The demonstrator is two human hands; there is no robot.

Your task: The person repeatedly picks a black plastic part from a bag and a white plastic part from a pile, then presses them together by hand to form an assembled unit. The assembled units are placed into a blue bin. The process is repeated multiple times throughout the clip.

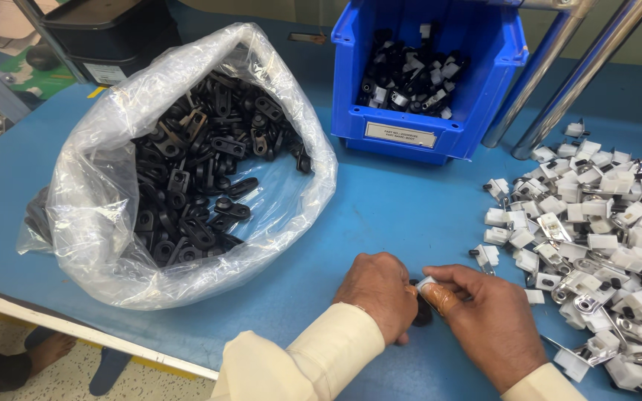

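1. Small white plastic clip [426, 283] sits pinched in the right hand [484, 323] fingers, pressed against a black plastic link [421, 312] under the left hand [380, 293], low over the blue tabletop [388, 215].
2. Left fingers curled shut on the link.
3. Blue plastic bin [429, 82] holds some joined pieces; judged early going.
4. Clear bag of black links [187, 163] and the heap of white clips [603, 245] remain large.

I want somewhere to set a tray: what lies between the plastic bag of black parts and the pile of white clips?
In the head view, mostly bare blue table between bag and pile; both hands sit at its near edge.

blue worktable [380, 215], speckled floor [135, 382], chrome poles [559, 67]
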